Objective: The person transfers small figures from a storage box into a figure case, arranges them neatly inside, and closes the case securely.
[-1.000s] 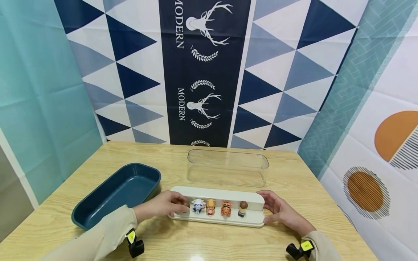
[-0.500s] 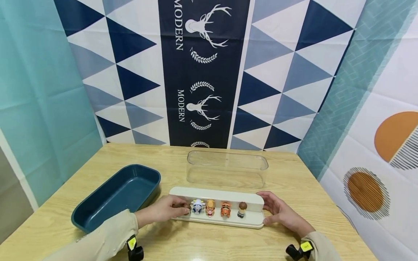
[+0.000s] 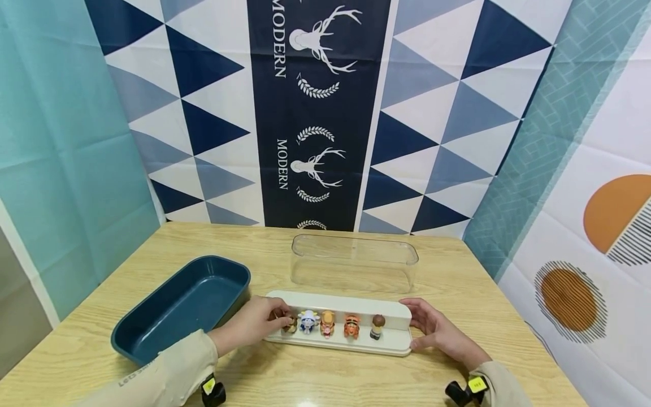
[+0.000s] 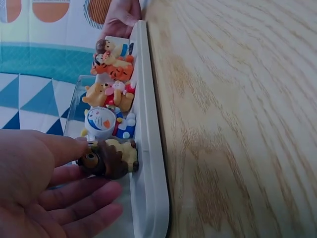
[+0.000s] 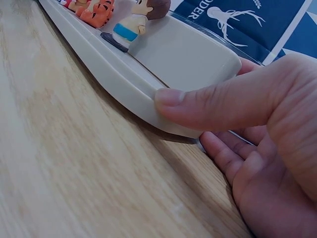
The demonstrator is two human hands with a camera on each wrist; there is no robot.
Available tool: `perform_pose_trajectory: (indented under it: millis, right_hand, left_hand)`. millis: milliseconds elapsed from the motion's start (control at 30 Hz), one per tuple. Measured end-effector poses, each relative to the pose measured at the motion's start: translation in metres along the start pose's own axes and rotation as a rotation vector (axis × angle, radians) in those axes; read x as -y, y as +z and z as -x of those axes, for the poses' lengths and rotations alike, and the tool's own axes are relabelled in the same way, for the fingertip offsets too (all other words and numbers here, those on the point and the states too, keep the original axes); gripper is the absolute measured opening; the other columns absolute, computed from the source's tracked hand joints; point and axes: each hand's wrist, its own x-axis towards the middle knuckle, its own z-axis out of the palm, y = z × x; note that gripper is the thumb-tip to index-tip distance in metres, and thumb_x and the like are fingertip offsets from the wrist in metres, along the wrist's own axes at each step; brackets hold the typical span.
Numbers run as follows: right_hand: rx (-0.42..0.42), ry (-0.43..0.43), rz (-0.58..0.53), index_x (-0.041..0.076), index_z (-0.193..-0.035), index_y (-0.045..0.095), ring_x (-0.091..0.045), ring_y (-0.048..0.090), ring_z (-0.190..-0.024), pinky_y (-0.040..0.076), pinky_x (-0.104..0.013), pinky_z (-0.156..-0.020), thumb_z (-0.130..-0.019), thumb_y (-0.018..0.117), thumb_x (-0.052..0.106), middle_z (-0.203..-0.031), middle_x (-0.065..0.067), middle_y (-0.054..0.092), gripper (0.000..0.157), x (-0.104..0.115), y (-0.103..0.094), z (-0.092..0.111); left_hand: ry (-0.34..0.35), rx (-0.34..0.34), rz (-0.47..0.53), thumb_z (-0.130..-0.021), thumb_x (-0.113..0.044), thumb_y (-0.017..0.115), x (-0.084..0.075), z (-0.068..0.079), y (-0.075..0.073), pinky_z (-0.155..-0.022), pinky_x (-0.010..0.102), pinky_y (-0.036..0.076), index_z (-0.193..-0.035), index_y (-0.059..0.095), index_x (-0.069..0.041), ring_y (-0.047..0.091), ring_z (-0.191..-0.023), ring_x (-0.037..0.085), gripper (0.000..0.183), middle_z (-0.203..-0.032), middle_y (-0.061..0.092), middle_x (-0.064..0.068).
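Observation:
A cream display base lies on the table with a row of small toy figurines on it. My left hand pinches the head of the brown-maned figurine at the left end, whose feet are on the base. Beside that one stand a blue-and-white figurine with a round white face, a yellow bear figurine, an orange tiger figurine and a brown-haired boy figurine. At the base's right end my right hand grips it, thumb on the front edge and fingers behind.
Behind the base stands a clear plastic cover. A deep dark-teal tray is on the left of the wooden table, close to my left forearm. Patterned cloths hang at the back and sides.
My left hand has shifted slightly at the left end, and the brown-maned figurine shows more clearly beside the thumb now. The right hand and the base have stayed nearly still.

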Motion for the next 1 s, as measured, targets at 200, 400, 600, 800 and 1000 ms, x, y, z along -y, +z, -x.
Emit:
perform_pose_trajectory:
  millis: [200,400,600,800,1000]
  right_hand:
    - [0.006,0.010,-0.020,-0.005,-0.148,0.028,-0.008,0.053,-0.123,0.042,-0.021,-0.102,-0.080,0.068,-0.016,-0.138,0.004,0.051,0.080,0.000,0.001,0.000]
    - [0.000,0.023,-0.015,-0.004,-0.148,0.029,-0.008,0.053,-0.123,0.042,-0.021,-0.102,-0.080,0.068,-0.016,-0.138,0.003,0.050,0.079,0.001,0.000,-0.001]
    - [-0.007,0.048,-0.009,-0.005,-0.148,0.028,-0.009,0.054,-0.123,0.042,-0.021,-0.102,-0.079,0.070,-0.014,-0.138,0.003,0.051,0.081,0.001,-0.001,0.000]
    - [-0.013,0.053,0.004,-0.005,-0.148,0.028,-0.008,0.053,-0.123,0.042,-0.020,-0.102,-0.079,0.071,-0.013,-0.138,0.003,0.051,0.082,-0.001,-0.001,0.001]
    - [-0.011,0.039,0.008,-0.007,-0.148,0.026,-0.007,0.053,-0.123,0.041,-0.020,-0.102,-0.079,0.070,-0.014,-0.138,0.004,0.051,0.081,-0.001,-0.001,0.000]
  left_hand:
    - [0.032,-0.070,-0.102,-0.093,-0.013,0.071,-0.002,-0.001,0.004,-0.060,0.024,0.048,-0.090,0.070,-0.011,0.057,-0.070,0.003,0.004,-0.079,0.065,-0.007]
    - [0.064,-0.150,-0.197,-0.090,-0.013,0.074,-0.003,-0.001,0.006,-0.061,0.025,0.048,-0.086,0.069,-0.016,0.059,-0.073,0.006,0.007,-0.082,0.065,-0.007]
    - [0.032,-0.199,-0.200,-0.087,-0.017,0.078,-0.004,0.000,0.007,-0.064,0.026,0.051,-0.090,0.070,-0.015,0.065,-0.078,0.013,0.009,-0.086,0.067,-0.004]
    - [-0.002,-0.335,-0.168,-0.080,-0.022,0.085,-0.007,0.003,0.006,-0.080,0.037,0.053,-0.112,0.068,-0.010,0.061,-0.097,0.021,0.039,-0.104,0.066,0.000]
    - [-0.114,-0.362,0.109,-0.077,-0.019,0.088,-0.005,0.009,0.010,-0.101,0.063,0.037,-0.143,0.044,-0.005,0.033,-0.134,0.039,0.080,-0.141,0.042,0.016]
